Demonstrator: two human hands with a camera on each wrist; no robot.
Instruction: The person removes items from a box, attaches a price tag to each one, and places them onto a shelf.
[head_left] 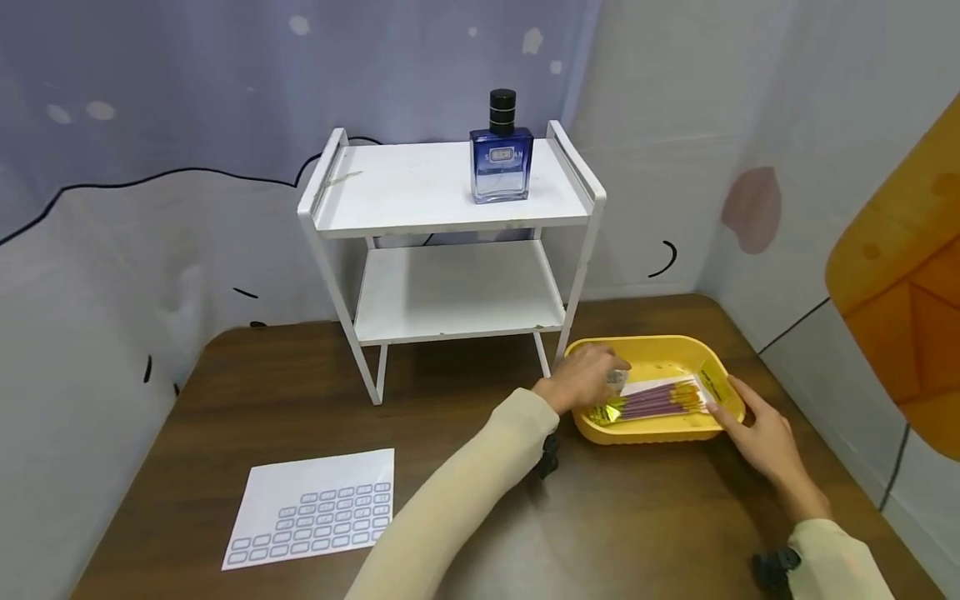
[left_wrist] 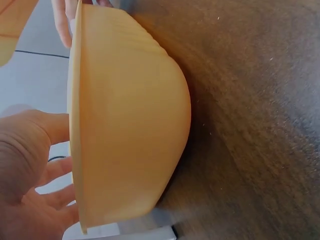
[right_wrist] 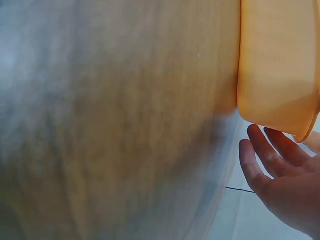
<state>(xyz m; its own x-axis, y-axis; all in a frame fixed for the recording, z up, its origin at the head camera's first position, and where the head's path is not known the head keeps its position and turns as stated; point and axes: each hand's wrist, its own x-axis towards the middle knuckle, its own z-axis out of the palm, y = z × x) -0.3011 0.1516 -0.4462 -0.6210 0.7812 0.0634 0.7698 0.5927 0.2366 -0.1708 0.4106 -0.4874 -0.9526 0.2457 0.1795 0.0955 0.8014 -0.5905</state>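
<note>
A yellow plastic basin (head_left: pixel 660 435) stands at the table's right side. Inside it lies a packet of thin purple sticks (head_left: pixel 652 401) with yellow ends and a shiny gold strip. My left hand (head_left: pixel 585 377) reaches over the basin's left rim, fingers pointing down inside; the left wrist view shows its thumb and fingers spread behind the rim. A small clear, greyish thing (head_left: pixel 617 381) shows right at its fingertips; I cannot tell whether they grip it. My right hand (head_left: pixel 767 440) holds the basin's right end, thumb over the rim and fingers (right_wrist: pixel 267 152) against the outer wall.
A white two-tier rack (head_left: pixel 457 287) stands at the back, with a blue perfume bottle (head_left: pixel 502 167) on its top shelf. A sheet of paper (head_left: pixel 315 508) printed with small boxes lies at front left. Patterned sheets (head_left: pixel 660 125) hang behind and beside the wooden table (head_left: pixel 600 533).
</note>
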